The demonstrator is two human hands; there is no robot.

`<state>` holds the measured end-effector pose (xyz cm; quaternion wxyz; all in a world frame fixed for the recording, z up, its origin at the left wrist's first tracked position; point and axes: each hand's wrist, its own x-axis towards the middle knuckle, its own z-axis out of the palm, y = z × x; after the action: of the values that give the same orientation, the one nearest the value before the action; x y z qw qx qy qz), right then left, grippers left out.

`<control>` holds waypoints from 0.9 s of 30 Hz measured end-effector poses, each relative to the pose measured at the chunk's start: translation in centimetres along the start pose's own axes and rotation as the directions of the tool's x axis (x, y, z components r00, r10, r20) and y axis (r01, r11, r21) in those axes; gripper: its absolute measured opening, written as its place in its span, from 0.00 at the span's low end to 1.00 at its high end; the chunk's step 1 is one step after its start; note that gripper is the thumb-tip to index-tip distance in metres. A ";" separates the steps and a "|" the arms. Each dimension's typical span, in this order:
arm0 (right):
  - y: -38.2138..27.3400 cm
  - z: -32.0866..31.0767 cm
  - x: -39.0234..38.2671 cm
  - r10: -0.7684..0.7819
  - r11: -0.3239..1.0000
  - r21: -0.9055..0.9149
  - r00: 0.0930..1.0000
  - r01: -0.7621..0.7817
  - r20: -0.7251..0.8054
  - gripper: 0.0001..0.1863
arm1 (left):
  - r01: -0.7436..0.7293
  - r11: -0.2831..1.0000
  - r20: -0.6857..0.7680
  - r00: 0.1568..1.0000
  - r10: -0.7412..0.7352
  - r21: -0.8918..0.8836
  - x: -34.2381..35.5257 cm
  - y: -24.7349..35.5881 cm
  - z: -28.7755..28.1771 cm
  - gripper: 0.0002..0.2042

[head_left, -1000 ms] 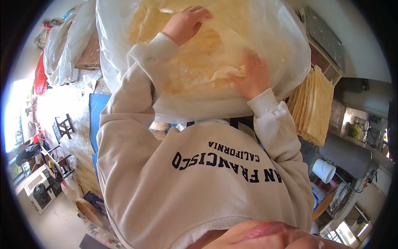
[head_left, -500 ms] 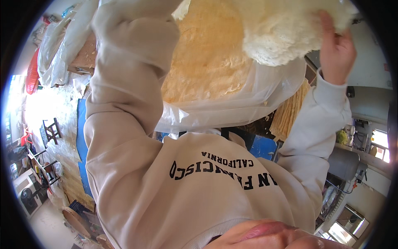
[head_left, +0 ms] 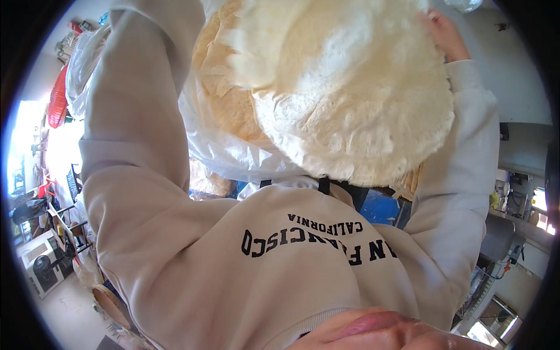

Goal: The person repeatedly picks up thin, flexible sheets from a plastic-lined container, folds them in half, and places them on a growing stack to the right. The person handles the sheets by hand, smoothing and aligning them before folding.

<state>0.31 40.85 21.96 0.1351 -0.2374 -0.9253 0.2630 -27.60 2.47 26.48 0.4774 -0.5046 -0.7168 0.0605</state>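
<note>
A large, thin, pale round flatbread [head_left: 350,128] hangs in front of me, its upper part smeared by motion. My right hand [head_left: 448,36] is at its upper right edge, fingers curled closed on the rim. My left arm [head_left: 137,111] reaches up past the top edge of the picture, so the left hand is out of sight. Behind and below the pale sheet lies a more golden flatbread [head_left: 224,111], largely covered by it. Clear plastic sheeting [head_left: 233,154] lies under the golden one and sticks out around its near side.
Beside my right forearm, a stack of folded tan sheets [head_left: 413,182] shows partly. A blue surface [head_left: 376,207] is below the plastic. To the left are a clear plastic bag [head_left: 87,67], a red bag [head_left: 58,99] and a white appliance [head_left: 44,262]. A grey machine [head_left: 496,236] stands right.
The pale flatbread has come down and toward me, now covering much of the golden one. My right hand has moved up and left with it; my left arm has shifted left.
</note>
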 end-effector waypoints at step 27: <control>-1.1 10.8 -27.7 -0.557 0.734 -0.206 0.747 0.647 0.362 0.32 | 0.679 -0.460 0.811 0.383 -0.442 -0.572 -28.8 10.5 -6.4 0.31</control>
<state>19.46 21.31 10.22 0.0431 0.0987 -0.9908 0.0819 -14.84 -17.53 6.00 -0.1182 -0.1729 -0.7262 -0.6548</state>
